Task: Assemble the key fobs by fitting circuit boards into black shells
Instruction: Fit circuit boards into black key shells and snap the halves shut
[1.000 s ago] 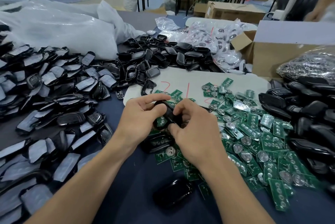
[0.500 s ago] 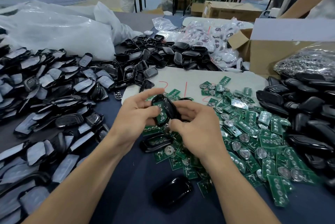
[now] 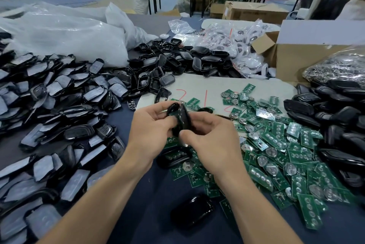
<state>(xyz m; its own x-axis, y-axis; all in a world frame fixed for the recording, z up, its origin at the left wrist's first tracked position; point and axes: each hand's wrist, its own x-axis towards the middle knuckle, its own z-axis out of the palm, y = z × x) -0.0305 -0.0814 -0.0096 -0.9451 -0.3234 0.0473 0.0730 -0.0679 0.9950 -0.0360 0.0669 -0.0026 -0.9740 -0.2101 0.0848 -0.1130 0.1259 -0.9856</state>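
A glossy black shell (image 3: 180, 118) stands on edge at frame centre, while green circuit boards (image 3: 276, 141), many carrying round silver discs, lie heaped at centre right.

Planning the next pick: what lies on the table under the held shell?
Below the held shell, another black shell lies open side up, seemingly with a board inside, among loose circuit boards. The right hand covers part of it and anything beyond.
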